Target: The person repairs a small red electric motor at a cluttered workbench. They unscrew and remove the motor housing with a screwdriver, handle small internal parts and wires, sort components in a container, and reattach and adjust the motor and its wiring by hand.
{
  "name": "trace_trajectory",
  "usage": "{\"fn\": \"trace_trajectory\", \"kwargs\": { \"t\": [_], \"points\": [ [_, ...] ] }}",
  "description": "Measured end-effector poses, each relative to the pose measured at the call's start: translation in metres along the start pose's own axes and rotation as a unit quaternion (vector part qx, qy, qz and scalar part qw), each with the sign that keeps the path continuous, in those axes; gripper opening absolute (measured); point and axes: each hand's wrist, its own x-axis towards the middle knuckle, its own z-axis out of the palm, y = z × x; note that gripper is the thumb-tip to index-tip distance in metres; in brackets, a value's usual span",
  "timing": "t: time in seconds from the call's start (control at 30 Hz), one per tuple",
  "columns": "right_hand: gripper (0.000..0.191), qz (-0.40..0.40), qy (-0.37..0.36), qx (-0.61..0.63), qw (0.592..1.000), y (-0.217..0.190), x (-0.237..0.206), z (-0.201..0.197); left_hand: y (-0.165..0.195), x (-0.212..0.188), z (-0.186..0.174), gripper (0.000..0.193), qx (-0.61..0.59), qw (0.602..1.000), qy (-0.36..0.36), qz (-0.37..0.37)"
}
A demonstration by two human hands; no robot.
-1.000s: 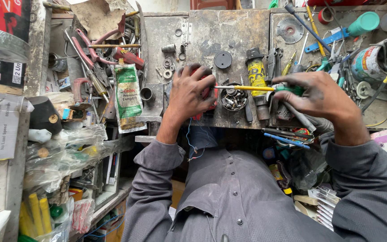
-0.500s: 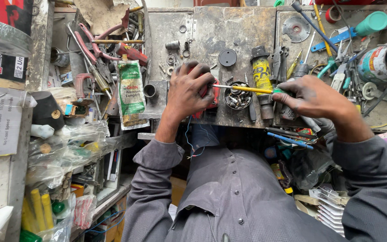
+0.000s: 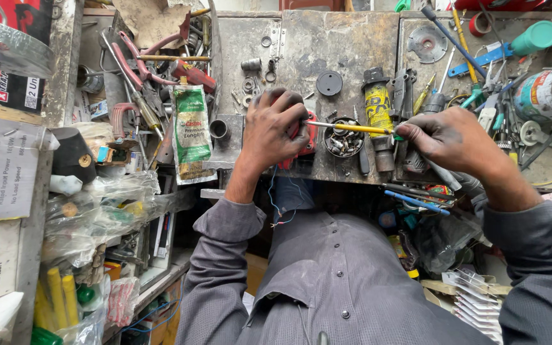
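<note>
My left hand point(image 3: 275, 128) wraps around a small red part point(image 3: 308, 135) on the dark, worn workbench point(image 3: 346, 45); thin blue and red wires point(image 3: 275, 203) trail from it toward my lap. My right hand point(image 3: 455, 142) grips a screwdriver with a yellow shaft point(image 3: 352, 128) and green handle, held level, its tip against the red part by my left fingers. Right under the shaft sits a small round tin of screws point(image 3: 343, 142). Both my sleeves are grey.
A yellow cylindrical tool point(image 3: 378, 108) stands behind the screwdriver. A green packet point(image 3: 191, 131), red pliers point(image 3: 154, 54) and washers lie to the left. Screwdrivers, a teal bottle point(image 3: 535, 37) and a can point(image 3: 540, 94) crowd the right. Bagged parts point(image 3: 97, 211) fill left shelves.
The view has shifted slightly. My right hand and the screwdriver stay level at the red part, with the tip drawn a little closer into my left fingers.
</note>
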Motion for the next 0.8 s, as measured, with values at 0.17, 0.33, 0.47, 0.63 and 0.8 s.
{"fn": "trace_trajectory", "kwargs": {
  "t": [0.17,0.33,0.47,0.63,0.8],
  "points": [
    [0.035,-0.19,0.074,0.134,0.97,-0.003,-0.001,-0.007,-0.002,0.002,0.0,0.029,0.009,1.0,-0.012,0.005],
    [0.035,-0.17,0.144,0.05,0.974,-0.01,-0.009,-0.009,0.0,0.002,0.0,0.029,0.014,1.0,-0.018,0.0],
    [0.03,-0.068,0.025,0.006,0.997,0.002,0.0,-0.007,0.004,0.004,0.003,0.028,0.023,1.0,-0.015,0.008],
    [0.037,-0.175,-0.021,0.156,0.972,0.01,0.005,-0.012,0.008,0.004,0.004,0.029,0.013,1.0,-0.016,0.017],
    [0.041,-0.113,0.065,0.13,0.983,-0.005,-0.007,-0.016,0.009,0.007,0.002,0.024,0.01,1.0,-0.011,0.009]
  ]
}}
